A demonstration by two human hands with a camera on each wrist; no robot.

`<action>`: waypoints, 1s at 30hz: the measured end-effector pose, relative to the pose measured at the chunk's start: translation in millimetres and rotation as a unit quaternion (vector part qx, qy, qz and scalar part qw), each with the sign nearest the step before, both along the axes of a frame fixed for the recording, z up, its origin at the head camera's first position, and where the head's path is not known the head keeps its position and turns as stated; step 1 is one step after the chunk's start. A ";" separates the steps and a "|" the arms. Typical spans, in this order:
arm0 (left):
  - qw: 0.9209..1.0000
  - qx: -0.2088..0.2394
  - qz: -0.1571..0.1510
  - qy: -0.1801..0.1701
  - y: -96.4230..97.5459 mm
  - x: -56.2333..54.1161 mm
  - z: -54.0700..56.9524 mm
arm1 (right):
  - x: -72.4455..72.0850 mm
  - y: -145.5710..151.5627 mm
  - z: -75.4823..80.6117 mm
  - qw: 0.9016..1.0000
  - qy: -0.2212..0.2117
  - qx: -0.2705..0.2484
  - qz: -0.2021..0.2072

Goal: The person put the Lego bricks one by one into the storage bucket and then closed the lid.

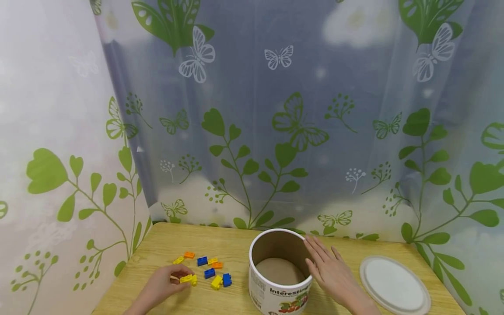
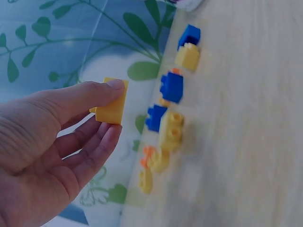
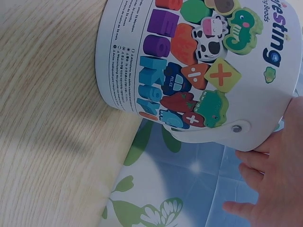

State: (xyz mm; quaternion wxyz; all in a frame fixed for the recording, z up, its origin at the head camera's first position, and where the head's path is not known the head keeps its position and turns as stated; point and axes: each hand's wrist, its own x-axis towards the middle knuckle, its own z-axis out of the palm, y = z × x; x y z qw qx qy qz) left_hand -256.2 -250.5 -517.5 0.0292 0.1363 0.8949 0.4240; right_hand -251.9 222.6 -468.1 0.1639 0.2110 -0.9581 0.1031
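Observation:
My left hand (image 1: 163, 283) pinches a yellow toy brick (image 2: 111, 106) between thumb and fingertips. It hovers close over the left part of the table, beside several loose bricks. Among these are a blue brick (image 1: 209, 273), a yellow brick (image 1: 216, 282) and an orange brick (image 1: 189, 254). Just right of them stands an upright white round bucket (image 1: 260, 284) with a printed label, its top uncovered and its brown inside bare. My right hand (image 1: 330, 271) lies at the bucket's right rim with its fingers straight. In the right wrist view, those fingers (image 3: 251, 161) reach the rim near the handle.
A white round lid (image 1: 393, 284) lies flat on the wooden table (image 1: 232, 236), to the right of my right hand. The bucket's white handle (image 3: 199, 136) hangs along its side. A curtain (image 1: 244, 87) printed with leaves and butterflies closes off the back and sides.

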 end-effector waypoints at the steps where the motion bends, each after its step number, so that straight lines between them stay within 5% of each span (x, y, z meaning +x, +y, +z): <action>1: 1.000 0.001 -0.003 0.004 3.3 -1.4 2.0 | -0.1 0.1 -0.3 1.000 0.000 0.001 0.000; 30: 0.991 -0.006 -0.082 0.105 108.2 -40.2 71.9 | -0.3 -0.1 -2.1 1.000 0.024 -0.004 0.011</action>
